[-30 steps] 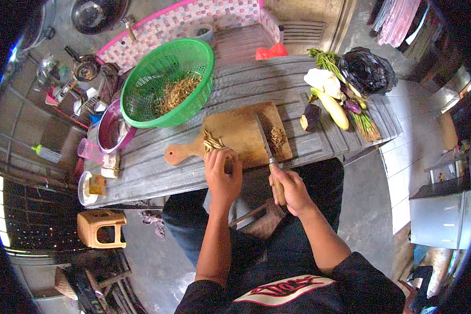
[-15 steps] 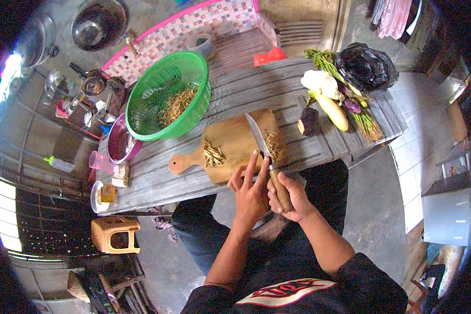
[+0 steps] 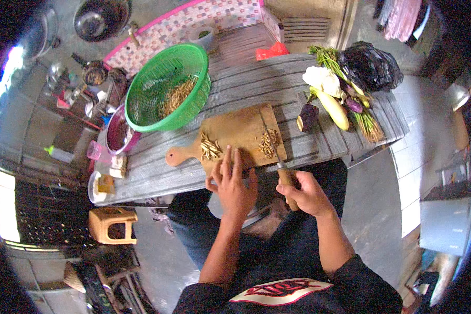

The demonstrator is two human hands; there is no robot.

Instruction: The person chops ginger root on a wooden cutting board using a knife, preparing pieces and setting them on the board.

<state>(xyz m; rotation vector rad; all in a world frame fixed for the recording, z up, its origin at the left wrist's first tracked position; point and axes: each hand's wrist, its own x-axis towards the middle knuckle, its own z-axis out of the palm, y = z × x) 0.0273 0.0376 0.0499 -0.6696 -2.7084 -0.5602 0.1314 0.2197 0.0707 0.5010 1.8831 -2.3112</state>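
My right hand [image 3: 310, 192] is closed around the wooden handle of a knife [image 3: 286, 179]. Its blade, seen nearly edge-on, reaches over the right part of a wooden cutting board [image 3: 240, 125], among a heap of small brown chopped bits [image 3: 268, 144]. Fingers apart and holding nothing, my left hand [image 3: 233, 189] lies at the board's near edge. Just beyond its fingertips is a small pile of thin, pale brown stick-like pieces [image 3: 210, 147], whose kind I cannot make out. Behind the board, a green plastic colander [image 3: 157, 124] holds more brown bits.
To the right lie a cut purple eggplant [image 3: 308, 118], a long pale yellow vegetable [image 3: 334, 111], a cauliflower-like white head [image 3: 322, 79], green stalks [image 3: 370, 129] and a black plastic bag [image 3: 371, 67]. A purple basin [image 3: 119, 137] and a pink cup [image 3: 98, 152] stand left.
My left hand has moved left from beside the knife blade toward the stick pile. The knife has shifted right and turned, its blade now over the chopped bits, which look more spread out.
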